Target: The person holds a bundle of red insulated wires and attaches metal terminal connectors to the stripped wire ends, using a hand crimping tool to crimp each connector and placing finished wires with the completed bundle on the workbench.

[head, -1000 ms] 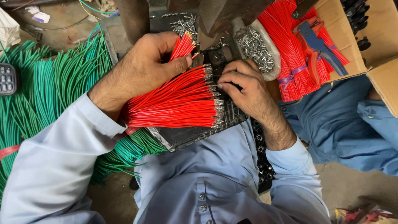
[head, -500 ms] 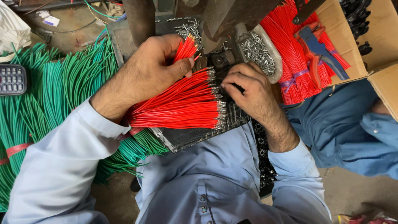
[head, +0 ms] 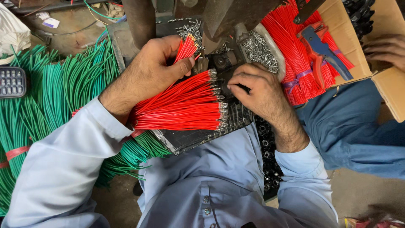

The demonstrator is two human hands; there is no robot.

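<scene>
Left hand (head: 154, 69) pinches red wires (head: 185, 46), raised slightly nearer the press (head: 219, 17) | right hand (head: 257, 90) curled at wire tips (head: 221, 114), grip unclear.

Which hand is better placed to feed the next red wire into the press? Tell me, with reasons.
Left, probably. The left hand already pinches a small bunch of red wires beside the press; the right hand holds no visible wire.
</scene>
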